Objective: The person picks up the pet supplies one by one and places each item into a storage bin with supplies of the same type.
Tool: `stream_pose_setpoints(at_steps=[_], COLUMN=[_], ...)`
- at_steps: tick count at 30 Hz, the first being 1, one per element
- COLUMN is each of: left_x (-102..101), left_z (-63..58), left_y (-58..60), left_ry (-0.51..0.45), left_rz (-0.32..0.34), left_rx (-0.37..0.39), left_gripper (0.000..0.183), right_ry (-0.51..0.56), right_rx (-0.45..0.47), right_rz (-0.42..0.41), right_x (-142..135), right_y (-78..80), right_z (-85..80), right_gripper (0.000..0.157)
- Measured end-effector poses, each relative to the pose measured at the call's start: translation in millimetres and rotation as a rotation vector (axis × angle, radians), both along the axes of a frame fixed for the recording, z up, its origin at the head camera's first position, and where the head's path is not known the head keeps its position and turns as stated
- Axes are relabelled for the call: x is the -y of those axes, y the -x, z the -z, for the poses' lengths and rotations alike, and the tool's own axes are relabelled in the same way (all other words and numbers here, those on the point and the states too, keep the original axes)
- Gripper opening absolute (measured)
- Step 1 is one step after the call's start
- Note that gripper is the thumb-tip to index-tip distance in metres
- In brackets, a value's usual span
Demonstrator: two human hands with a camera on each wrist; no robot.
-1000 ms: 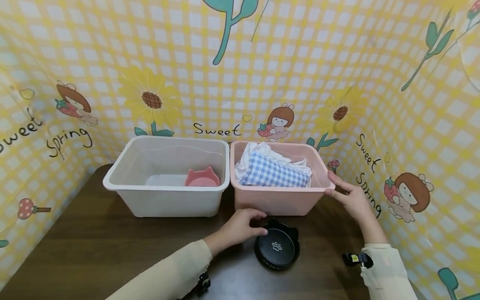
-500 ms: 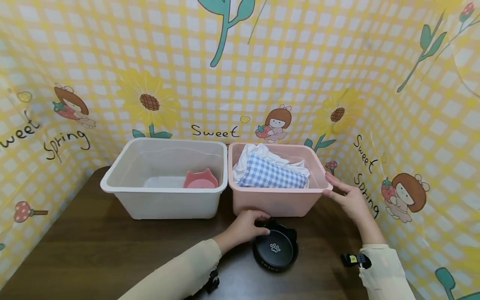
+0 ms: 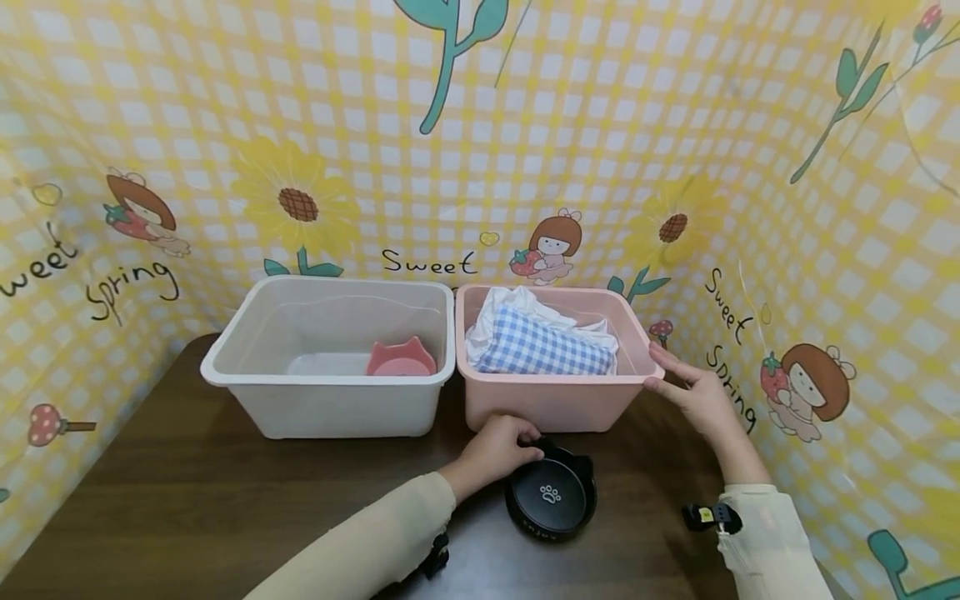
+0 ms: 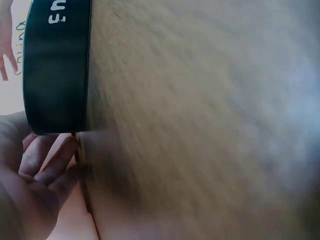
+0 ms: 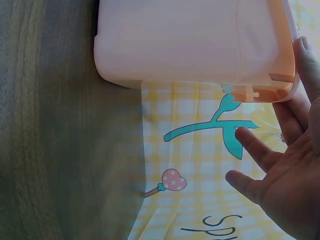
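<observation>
On the table in front of the pink plastic bin [image 3: 558, 404] lies a black cat-eared pet bowl [image 3: 551, 500] with a white paw print. My left hand [image 3: 495, 454] pinches its upper left rim, thumb over the edge and fingers behind. The left wrist view shows those fingers [image 4: 55, 162] curled by the bowl's dark side wall [image 4: 57, 70]. My right hand [image 3: 701, 404] holds the bin's front right corner between thumb and fingers. Two other fingers spread free below the rim in the right wrist view. A blue-and-white checked cloth bundle [image 3: 551, 342] fills much of the bin.
A light grey bin [image 3: 352, 408] stands to the left, close beside the pink one. Inside it sits a pink cat-eared bowl [image 3: 401, 358]. Behind and at both sides hangs a yellow checked cloth backdrop [image 3: 420, 200]. All stand on a dark wooden table [image 3: 187, 500].
My left hand has moved a little right, from the bowl's edge to a hold on its rim. The right hand stays at the bin corner. The head view has shifted slightly.
</observation>
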State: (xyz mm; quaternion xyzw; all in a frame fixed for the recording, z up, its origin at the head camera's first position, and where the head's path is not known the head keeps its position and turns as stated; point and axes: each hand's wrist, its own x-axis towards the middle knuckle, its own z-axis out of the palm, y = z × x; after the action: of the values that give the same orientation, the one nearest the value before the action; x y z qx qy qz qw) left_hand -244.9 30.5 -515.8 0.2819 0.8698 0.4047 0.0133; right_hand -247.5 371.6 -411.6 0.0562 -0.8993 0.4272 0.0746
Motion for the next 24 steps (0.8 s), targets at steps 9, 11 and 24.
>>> stream_pose_setpoints(at_steps=[9,11,24], left_x=[-2,-1,3], left_z=[-7.1,-7.0,-16.5], left_y=[-3.7,-4.8,-10.9], left_ry=[0.005,0.008,-0.034], left_rz=[-0.067,-0.070,-0.052], left_rx=[0.021,0.020,-0.067], left_gripper=[0.009,0.008,0.006], right_ry=[0.019,0.020,0.002], right_rx=[0.003,0.006,0.000], right_rz=[-0.023,-0.022,-0.002], right_x=[16,15,0], right_y=[-14.4,-14.4,-0.6], right_z=[-20.7,-20.4,-2.1], right_gripper=[0.061,0.062,0.062])
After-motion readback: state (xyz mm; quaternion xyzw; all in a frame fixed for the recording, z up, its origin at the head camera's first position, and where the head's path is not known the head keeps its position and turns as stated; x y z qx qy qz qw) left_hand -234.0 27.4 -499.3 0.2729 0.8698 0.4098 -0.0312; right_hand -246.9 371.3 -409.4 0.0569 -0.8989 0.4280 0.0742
